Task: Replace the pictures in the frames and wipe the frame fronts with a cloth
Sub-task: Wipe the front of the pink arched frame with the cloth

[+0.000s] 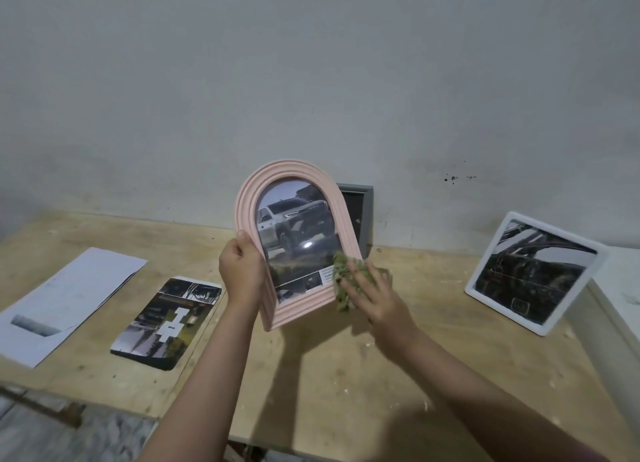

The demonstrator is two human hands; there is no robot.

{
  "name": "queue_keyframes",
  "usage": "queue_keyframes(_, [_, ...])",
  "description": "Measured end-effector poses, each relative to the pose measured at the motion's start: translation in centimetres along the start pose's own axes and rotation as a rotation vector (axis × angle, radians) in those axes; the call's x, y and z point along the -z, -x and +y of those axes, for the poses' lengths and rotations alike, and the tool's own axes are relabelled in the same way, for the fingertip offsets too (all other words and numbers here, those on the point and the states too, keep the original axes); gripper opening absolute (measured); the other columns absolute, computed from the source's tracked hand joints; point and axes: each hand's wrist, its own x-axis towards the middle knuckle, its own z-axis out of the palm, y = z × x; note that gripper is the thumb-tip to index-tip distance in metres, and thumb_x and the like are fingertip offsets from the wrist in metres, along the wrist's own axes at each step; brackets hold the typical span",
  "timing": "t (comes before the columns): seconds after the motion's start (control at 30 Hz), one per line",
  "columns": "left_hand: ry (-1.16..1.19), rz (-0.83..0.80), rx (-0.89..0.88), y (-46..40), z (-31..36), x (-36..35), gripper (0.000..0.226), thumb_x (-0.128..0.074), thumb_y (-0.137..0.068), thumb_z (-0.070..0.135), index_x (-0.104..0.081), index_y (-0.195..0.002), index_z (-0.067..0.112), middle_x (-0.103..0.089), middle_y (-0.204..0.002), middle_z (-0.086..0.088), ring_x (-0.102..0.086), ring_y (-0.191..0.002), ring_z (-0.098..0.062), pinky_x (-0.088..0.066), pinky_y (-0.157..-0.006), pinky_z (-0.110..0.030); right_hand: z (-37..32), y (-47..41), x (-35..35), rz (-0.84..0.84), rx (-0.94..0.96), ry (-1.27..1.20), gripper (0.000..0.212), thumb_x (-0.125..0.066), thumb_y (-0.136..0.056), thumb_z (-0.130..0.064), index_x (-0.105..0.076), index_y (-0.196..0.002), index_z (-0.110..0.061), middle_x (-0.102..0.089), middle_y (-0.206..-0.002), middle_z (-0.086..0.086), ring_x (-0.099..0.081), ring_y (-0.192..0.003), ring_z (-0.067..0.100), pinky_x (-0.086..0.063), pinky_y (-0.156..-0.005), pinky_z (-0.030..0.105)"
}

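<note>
My left hand [242, 271] grips the left edge of a pink arched frame [247, 198], holding it upright above the table. A picture of a white pickup truck [294, 226] shows behind its front. My right hand [375, 297] lies with spread fingers on a green cloth [341, 271], pressing it against the frame's lower right corner. A white rectangular frame [535, 271] with a dark picture leans at the right. A grey frame [363, 205] stands against the wall behind the pink one, mostly hidden.
On the wooden table [329, 375], a loose printed picture [166, 323] lies left of the frame, and white paper sheets [69, 298] lie further left. A white surface [620, 288] borders the table's right side. The grey wall [311, 80] rises behind.
</note>
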Motion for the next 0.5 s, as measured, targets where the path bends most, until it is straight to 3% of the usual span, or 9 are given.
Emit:
queue_keyframes(0.1, [-0.031, 0.021, -0.006, -0.9, -0.3, 1.0, 0.047, -0.033, -0.102, 0.028, -0.028, -0.058, 0.014, -0.029, -0.057, -0.002, -0.027, -0.053, -0.017, -0.021, -0.051, -0.030, 2.6, -1.4, 0.0, -0.051, -0.121, -0.029, 0.092, -0.069, -0.063, 0.016, -0.035, -0.143, -0.014, -0.034, -0.150, 0.014, -0.053, -0.114, 0.041, -0.054, -0.067, 0.035])
queue_keyframes(0.2, [-0.048, 0.065, 0.011, -1.7, -1.0, 2.1, 0.047, -0.033, -0.102, 0.029, -0.027, -0.058, 0.015, -0.028, -0.057, -0.002, -0.027, -0.053, -0.016, -0.021, -0.053, -0.029, 3.0, -4.7, 0.0, -0.019, -0.586, -0.350, 0.053, -0.053, -0.082, 0.007, -0.053, -0.132, -0.010, -0.056, -0.130, 0.011, -0.056, -0.109, 0.028, -0.047, -0.085, 0.029])
queue_keyframes(0.27, [-0.081, 0.101, -0.016, -2.0, -1.5, 3.1, 0.047, -0.033, -0.102, 0.028, -0.028, -0.058, 0.014, -0.029, -0.057, -0.003, -0.027, -0.053, -0.016, -0.021, -0.052, -0.029, 2.6, -7.1, 0.4, 0.041, -0.848, -0.591, 0.040, -0.049, -0.080, 0.007, -0.065, -0.112, -0.010, -0.064, -0.102, 0.007, -0.059, -0.094, 0.023, -0.044, -0.074, 0.022])
queue_keyframes(0.33, [-0.135, 0.131, -0.066, -2.5, -2.3, 4.3, 0.045, -0.034, -0.102, 0.027, -0.033, -0.060, 0.010, -0.033, -0.057, -0.003, -0.030, -0.054, -0.016, -0.023, -0.051, -0.030, 2.4, -9.5, 0.0, 0.065, -0.997, -0.804, 0.027, -0.048, -0.080, 0.004, -0.064, -0.094, -0.012, -0.066, -0.091, 0.009, -0.061, -0.085, 0.026, -0.045, -0.064, 0.025])
queue_keyframes(0.4, [-0.212, 0.161, -0.081, -3.5, -3.3, 5.6, 0.042, -0.036, -0.101, 0.027, -0.039, -0.065, 0.005, -0.037, -0.058, -0.005, -0.033, -0.054, -0.015, -0.025, -0.050, -0.028, 1.8, -11.8, -0.9, 0.017, -1.112, -1.030, 0.022, -0.047, -0.080, -0.002, -0.065, -0.093, -0.009, -0.068, -0.098, 0.016, -0.064, -0.087, 0.031, -0.053, -0.072, 0.036])
queue_keyframes(0.5, [-0.280, 0.196, -0.071, -5.3, -5.0, 7.2, 0.041, -0.037, -0.100, 0.025, -0.040, -0.064, 0.005, -0.040, -0.059, -0.006, -0.035, -0.054, -0.013, -0.028, -0.051, -0.024, 1.0, -13.9, -2.7, -0.053, -1.319, -1.349, 0.037, -0.053, -0.072, -0.018, -0.067, -0.104, -0.005, -0.067, -0.109, 0.022, -0.066, -0.093, 0.036, -0.052, -0.084, 0.050])
